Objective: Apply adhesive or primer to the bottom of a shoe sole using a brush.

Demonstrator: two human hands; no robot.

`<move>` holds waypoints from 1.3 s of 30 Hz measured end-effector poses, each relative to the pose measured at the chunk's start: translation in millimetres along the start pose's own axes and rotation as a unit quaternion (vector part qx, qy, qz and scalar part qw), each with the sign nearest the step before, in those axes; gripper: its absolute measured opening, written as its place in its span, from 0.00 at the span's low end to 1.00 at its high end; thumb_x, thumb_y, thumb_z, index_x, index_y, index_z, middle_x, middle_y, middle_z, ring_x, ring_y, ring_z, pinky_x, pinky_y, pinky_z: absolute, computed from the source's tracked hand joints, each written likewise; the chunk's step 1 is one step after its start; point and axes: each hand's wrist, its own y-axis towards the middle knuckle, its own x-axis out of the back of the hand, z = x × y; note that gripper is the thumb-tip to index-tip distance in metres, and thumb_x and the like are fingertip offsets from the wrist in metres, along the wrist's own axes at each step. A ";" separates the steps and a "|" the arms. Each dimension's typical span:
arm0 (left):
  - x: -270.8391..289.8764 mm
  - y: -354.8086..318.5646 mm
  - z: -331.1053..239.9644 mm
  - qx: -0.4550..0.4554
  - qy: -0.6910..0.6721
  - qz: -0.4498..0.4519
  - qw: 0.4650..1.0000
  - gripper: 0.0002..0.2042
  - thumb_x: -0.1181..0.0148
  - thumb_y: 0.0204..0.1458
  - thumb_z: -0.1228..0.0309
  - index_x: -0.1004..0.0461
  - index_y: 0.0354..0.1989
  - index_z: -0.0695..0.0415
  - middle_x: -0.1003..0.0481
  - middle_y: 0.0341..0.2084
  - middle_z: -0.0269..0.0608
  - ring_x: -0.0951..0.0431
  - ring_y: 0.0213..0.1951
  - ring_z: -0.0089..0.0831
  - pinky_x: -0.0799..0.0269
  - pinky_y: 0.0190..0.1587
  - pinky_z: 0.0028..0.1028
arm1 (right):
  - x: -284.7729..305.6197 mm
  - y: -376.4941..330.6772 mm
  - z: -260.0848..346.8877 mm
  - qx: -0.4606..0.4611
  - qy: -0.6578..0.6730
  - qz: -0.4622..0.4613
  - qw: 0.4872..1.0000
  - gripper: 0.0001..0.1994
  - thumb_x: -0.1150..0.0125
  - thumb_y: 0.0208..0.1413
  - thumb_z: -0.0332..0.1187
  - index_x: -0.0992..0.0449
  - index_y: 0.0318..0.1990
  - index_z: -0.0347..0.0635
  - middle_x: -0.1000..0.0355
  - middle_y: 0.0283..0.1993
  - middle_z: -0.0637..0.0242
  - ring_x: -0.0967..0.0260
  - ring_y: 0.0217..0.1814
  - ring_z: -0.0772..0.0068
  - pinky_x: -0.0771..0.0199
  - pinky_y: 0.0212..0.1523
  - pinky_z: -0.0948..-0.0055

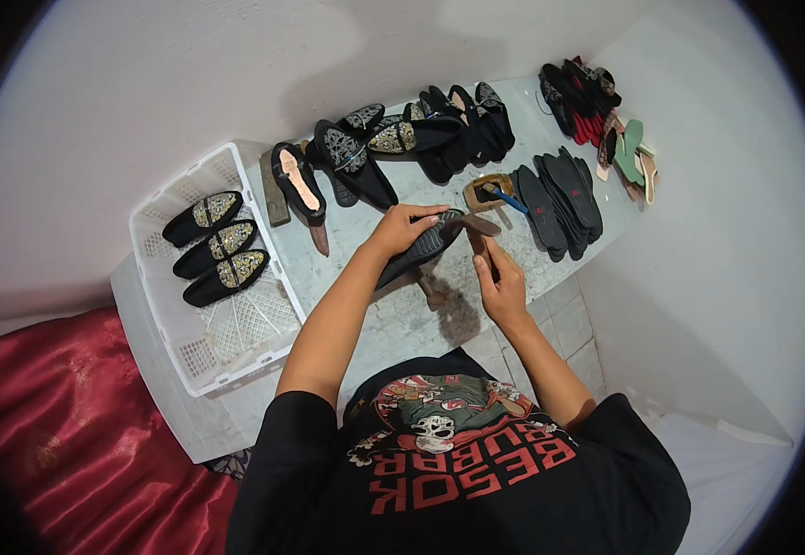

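My left hand (pixel 406 228) is closed around a black shoe (pixel 425 248), which it holds sole up and tilted above the table. The shoe's ridged black sole faces me. Beside its end, my right hand (pixel 501 279) grips a hammer (pixel 483 225) by the handle, with the head right next to the sole. Whether the hammer head touches the sole I cannot tell. Below the shoe, a brownish tool-like piece (pixel 431 294) shows in part on the table. A yellowish container (pixel 476 197) with a blue-handled brush (pixel 506 197) lies just beyond my right hand.
A white plastic basket (pixel 173 338) at left holds three black shoes (pixel 220 242) with gold decoration. More black shoes (pixel 356 153) line the table's (pixel 328 310) far side. Black soles (pixel 564 208) lie at right, near green insoles (pixel 630 151). Red cloth (pixel 97 416) lies at lower left.
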 end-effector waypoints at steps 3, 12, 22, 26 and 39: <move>4.1 3.4 1.4 -0.016 -0.015 -0.005 1.000 0.16 0.40 0.64 0.72 0.20 0.59 0.57 0.17 0.53 0.43 0.21 0.54 0.25 0.29 0.59 0.26 | -2.0 -5.0 -3.8 -0.042 -0.030 0.044 0.998 0.20 0.41 0.68 0.35 0.27 0.62 0.32 0.21 0.50 0.43 0.21 0.49 0.44 0.23 0.48 0.59; 5.4 2.0 2.6 -0.014 -0.019 0.004 1.000 0.16 0.40 0.64 0.71 0.20 0.59 0.56 0.18 0.54 0.44 0.21 0.56 0.26 0.30 0.61 0.26 | -3.7 -12.4 1.9 -0.019 0.017 0.047 0.999 0.18 0.39 0.66 0.32 0.25 0.59 0.31 0.21 0.44 0.46 0.21 0.43 0.47 0.23 0.42 0.61; 3.7 4.2 1.5 -0.014 0.004 0.006 1.000 0.16 0.39 0.64 0.69 0.20 0.59 0.54 0.17 0.53 0.43 0.20 0.54 0.25 0.30 0.60 0.27 | -6.2 -25.8 4.8 -0.001 0.000 0.061 0.998 0.18 0.38 0.64 0.30 0.25 0.59 0.33 0.23 0.41 0.48 0.23 0.38 0.49 0.24 0.39 0.60; 6.9 1.5 8.1 -0.003 -0.038 0.010 0.999 0.16 0.39 0.63 0.69 0.20 0.59 0.53 0.17 0.53 0.43 0.21 0.54 0.24 0.29 0.59 0.27 | -4.3 -25.1 1.9 0.021 -0.003 0.070 0.997 0.18 0.38 0.65 0.31 0.25 0.60 0.33 0.23 0.42 0.49 0.23 0.38 0.47 0.24 0.39 0.60; 4.3 1.2 7.0 -0.010 -0.026 0.015 1.000 0.16 0.39 0.63 0.69 0.20 0.59 0.52 0.17 0.53 0.41 0.22 0.52 0.20 0.30 0.59 0.25 | 0.1 -16.8 20.6 0.045 -0.050 0.089 0.994 0.18 0.39 0.66 0.32 0.25 0.61 0.35 0.22 0.42 0.49 0.22 0.40 0.48 0.24 0.39 0.62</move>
